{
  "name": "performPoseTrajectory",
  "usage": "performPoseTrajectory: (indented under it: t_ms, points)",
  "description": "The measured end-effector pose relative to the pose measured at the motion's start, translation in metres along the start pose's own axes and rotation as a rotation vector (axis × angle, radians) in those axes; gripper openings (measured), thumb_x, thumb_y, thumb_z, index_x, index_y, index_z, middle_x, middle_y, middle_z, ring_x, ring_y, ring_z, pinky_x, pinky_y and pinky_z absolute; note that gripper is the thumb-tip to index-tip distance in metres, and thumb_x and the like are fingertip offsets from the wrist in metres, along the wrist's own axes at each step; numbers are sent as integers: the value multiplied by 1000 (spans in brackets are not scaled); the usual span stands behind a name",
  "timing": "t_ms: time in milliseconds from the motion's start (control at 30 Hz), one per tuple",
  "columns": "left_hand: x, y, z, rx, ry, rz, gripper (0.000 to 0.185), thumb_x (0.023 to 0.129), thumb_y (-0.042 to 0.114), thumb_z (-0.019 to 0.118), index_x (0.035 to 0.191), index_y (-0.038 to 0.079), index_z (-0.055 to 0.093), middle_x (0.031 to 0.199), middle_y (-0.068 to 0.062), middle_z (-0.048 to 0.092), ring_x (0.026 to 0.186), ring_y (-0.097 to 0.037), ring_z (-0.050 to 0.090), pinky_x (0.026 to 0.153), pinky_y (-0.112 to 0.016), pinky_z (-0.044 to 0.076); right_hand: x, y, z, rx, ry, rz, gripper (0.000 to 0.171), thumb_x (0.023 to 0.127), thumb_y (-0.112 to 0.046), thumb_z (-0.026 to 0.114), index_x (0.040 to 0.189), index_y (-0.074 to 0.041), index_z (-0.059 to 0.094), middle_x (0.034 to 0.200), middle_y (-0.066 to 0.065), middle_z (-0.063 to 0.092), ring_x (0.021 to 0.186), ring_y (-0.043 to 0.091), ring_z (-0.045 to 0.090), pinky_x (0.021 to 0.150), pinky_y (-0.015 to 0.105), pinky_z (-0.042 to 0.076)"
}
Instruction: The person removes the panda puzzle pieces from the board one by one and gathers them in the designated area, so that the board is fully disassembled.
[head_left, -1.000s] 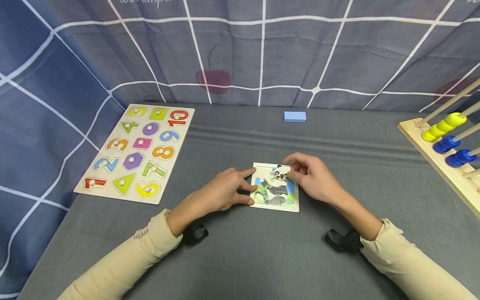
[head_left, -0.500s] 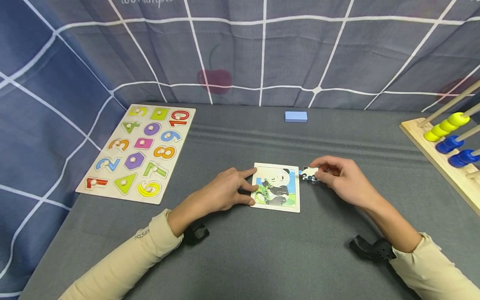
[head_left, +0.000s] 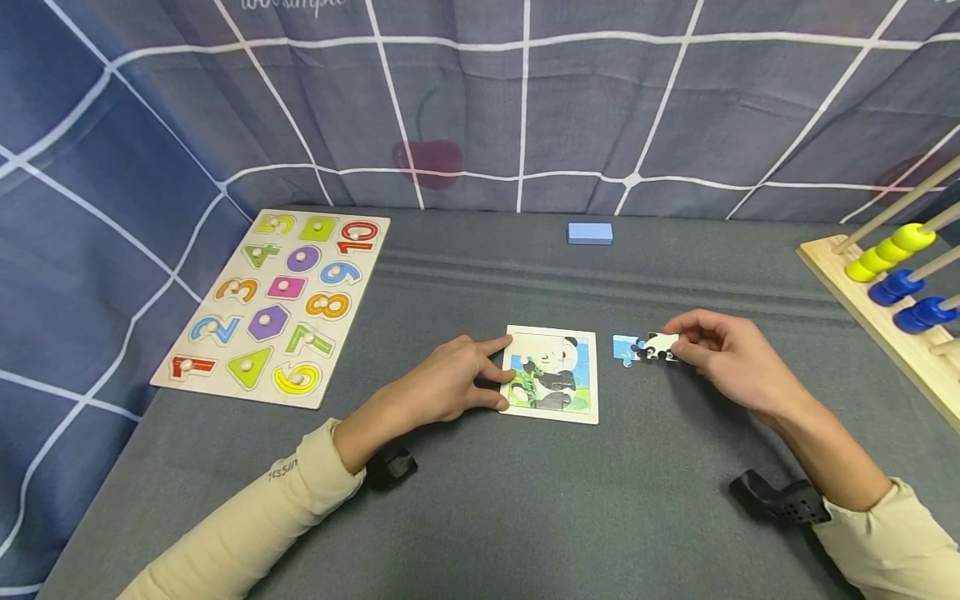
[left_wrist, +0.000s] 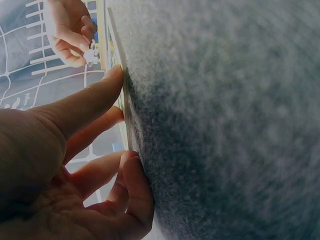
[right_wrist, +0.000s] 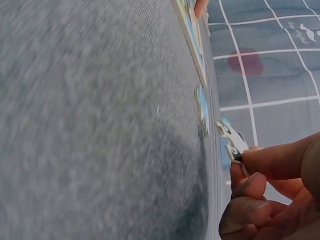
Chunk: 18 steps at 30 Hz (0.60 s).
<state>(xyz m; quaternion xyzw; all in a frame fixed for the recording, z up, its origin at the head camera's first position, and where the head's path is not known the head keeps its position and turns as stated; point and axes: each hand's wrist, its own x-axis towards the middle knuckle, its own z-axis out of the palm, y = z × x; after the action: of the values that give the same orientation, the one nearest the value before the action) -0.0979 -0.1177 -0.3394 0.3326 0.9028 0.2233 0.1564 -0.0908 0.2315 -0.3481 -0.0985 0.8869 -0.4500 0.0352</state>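
room: blue-grey curtain (head_left: 525,92) with white grid lines and cherry prints hangs behind and to the left.
surface: grey felt table (head_left: 487,500); number peg board (head_left: 276,302) far left, bead abacus (head_left: 892,283) at right edge, small blue block (head_left: 589,233) near the curtain.
panda puzzle tray (head_left: 552,374): centre of table, lying flat, top right slot looks vacant.
step: looks like pieces being taken out of the tray and laid to its right.
left hand (head_left: 450,385): fingers curled against tray's left edge, steadying it.
right hand (head_left: 731,354): pinches a panda piece (head_left: 662,346) just above the felt, right of tray.
blue piece (head_left: 624,348): loose on felt, just beside the held piece.
next: likely needs a low set-down beside the blue piece, then letting go.
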Motion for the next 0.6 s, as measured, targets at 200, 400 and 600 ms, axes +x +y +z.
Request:
performPoseTrajectory:
  t_ms: [200, 400, 600]
  points:
    - [0, 0, 0, -9, -2, 3, 40, 82, 26, 80, 118, 9, 73, 149, -14, 43, 124, -35, 51, 103, -48, 38, 0, 7, -3, -71, -4, -39, 14, 91, 6, 62, 104, 5, 67, 78, 1, 59, 59, 6, 46, 53, 23, 38]
    - [0, 0, 0, -12, -6, -1, 40, 82, 26, 80, 118, 9, 73, 150, -14, 43, 124, -35, 51, 103, -49, 38, 1, 10, -2, -146, 0, -69, 13, 86, 6, 69, 98, 2, 67, 78, 4, 59, 58, 6, 45, 53, 23, 37]
    - [0, 0, 0, -9, -12, 1, 41, 82, 26, 80, 118, 8, 72, 149, -15, 43, 129, -36, 48, 105, -50, 37, 2, 11, -1, -214, 3, -78, 13, 86, 0, 73, 98, 0, 68, 81, 4, 61, 61, 7, 47, 56, 23, 36]
